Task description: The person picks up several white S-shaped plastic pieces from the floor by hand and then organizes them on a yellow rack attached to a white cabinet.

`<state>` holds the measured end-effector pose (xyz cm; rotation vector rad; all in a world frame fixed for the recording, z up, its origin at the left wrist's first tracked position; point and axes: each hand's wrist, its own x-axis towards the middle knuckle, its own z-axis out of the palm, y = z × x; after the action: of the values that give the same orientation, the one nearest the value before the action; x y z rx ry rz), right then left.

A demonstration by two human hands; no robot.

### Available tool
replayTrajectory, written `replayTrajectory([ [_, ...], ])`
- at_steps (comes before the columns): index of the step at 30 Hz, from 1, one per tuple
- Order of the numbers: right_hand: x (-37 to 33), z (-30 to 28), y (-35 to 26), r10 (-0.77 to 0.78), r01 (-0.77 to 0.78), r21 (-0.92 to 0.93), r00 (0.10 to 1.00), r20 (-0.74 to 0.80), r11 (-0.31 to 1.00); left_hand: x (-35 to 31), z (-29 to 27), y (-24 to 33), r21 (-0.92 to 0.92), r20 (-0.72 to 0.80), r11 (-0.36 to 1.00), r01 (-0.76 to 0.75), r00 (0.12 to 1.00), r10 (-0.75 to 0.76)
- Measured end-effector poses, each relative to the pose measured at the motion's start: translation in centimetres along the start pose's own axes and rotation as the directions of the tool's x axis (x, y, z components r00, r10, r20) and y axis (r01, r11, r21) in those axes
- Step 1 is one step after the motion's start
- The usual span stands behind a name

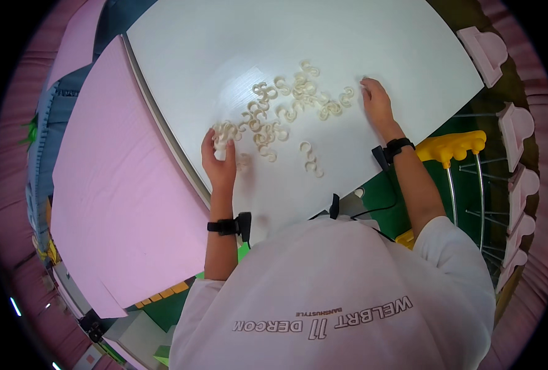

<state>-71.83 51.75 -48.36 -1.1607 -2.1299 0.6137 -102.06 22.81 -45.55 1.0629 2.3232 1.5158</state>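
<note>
My left hand (219,165) is closed round a bunch of cream curved pieces (228,131), holding them at the left side of the pile. Out to the right of the pile, my right hand (377,106) rests low over the white table with its fingers drawn together. Something small and pale may be at its fingertips, too small to make out. Between the hands lies a loose pile of cream C- and S-shaped pieces (305,90), some seemingly linked in short chains. One short chain (311,159) lies apart, nearer to me.
The white table (181,61) stretches away in front of me. Along its left edge, across a narrow gap, stands a pink table (126,185). A yellow chair back (453,145) with metal legs is at the right, and pink chairs (516,135) line the far right.
</note>
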Motion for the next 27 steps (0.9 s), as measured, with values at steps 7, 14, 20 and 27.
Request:
replayTrajectory([
  [7,-2.0,1.6,-3.8,-0.254,0.249,-0.088,0.965,-0.06,0.965,-4.4,-1.7,-1.4,0.401,0.322,0.847,-0.349,0.919,0.227],
  [14,-9.6,2.8,-11.7,-0.384,0.362,0.129,0.864,0.325,0.923,-5.5,-0.6,0.4,0.492,0.23,0.774,-0.399,0.917,0.326],
  [20,-8.4,5.5,-10.0,-0.302,0.248,0.189,0.884,0.357,0.95,-6.6,0.5,0.5,0.446,0.312,0.733,-0.514,0.857,0.41],
  [27,-6.2,4.9,-10.7,-0.155,0.089,0.271,0.96,0.233,0.958,-9.8,0.9,0.3,0.411,0.367,0.643,-0.646,0.763,0.532],
])
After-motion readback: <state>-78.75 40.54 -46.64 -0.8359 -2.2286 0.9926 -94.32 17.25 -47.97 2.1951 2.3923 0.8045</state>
